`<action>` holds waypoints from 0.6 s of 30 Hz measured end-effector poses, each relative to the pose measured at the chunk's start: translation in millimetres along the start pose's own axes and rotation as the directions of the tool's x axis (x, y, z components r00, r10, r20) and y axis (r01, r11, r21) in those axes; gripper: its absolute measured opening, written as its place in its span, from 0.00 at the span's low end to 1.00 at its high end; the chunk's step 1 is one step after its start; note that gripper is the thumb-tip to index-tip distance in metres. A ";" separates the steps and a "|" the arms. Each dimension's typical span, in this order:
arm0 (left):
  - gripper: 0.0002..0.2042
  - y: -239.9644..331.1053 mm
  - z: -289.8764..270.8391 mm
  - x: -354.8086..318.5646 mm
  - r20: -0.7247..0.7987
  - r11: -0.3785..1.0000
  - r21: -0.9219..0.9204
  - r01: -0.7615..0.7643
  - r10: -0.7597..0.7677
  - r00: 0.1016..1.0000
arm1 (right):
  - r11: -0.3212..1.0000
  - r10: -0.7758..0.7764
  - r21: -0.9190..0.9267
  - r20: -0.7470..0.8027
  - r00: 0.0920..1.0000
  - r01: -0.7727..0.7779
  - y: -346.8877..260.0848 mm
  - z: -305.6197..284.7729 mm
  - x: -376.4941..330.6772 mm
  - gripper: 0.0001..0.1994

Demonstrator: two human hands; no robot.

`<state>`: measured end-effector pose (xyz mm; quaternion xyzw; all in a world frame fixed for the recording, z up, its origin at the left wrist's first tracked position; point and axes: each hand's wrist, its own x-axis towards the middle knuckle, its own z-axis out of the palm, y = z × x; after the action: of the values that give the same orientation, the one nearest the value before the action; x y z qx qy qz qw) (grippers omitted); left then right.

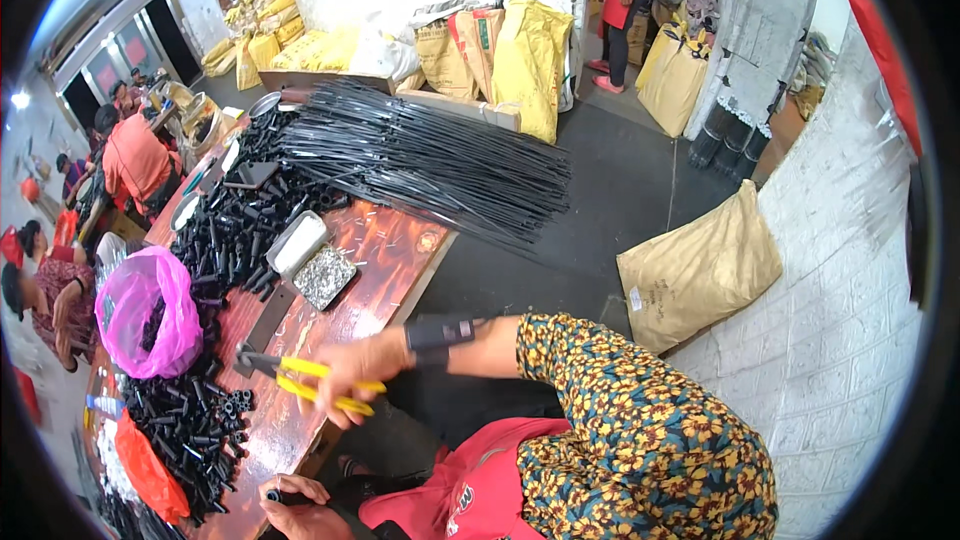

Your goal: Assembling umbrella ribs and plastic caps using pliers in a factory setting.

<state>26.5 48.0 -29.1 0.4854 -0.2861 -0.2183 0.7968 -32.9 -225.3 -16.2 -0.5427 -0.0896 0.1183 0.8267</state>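
My right hand (345,370) is closed round the yellow handles of a pair of pliers (297,367). The dark jaws point left and are over the end of a flat dark metal bar (270,318) on the wooden table (375,275). Low in the view, at the near table edge, my left hand (303,512) pinches a small black tubular piece (273,495). Its lower part is cut off by the picture's rim. Loose black tubular parts (200,430) lie heaped left of the pliers. Beyond the bar sits a metal tray of small silvery pins (325,276) beside a white container (298,243).
A pink plastic bag (150,315) and a red bag (150,465) rest among the parts. Long black rods (420,145) overhang the table's far right edge. A tan sack (705,265) leans on the right wall. Other people (140,160) sit far left; another person (622,10) stands in the doorway.
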 end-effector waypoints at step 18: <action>0.41 0.6 50.9 11.4 -0.545 0.998 0.059 -0.027 0.055 0.837 | -0.027 -0.412 -0.996 0.091 0.907 0.087 16.5 64.7 9.8 0.32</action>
<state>1.0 8.1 -7.3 0.5404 -0.0630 -0.0468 0.8377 -43.0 -159.5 -5.6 -0.9438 -0.1453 -0.1946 0.2241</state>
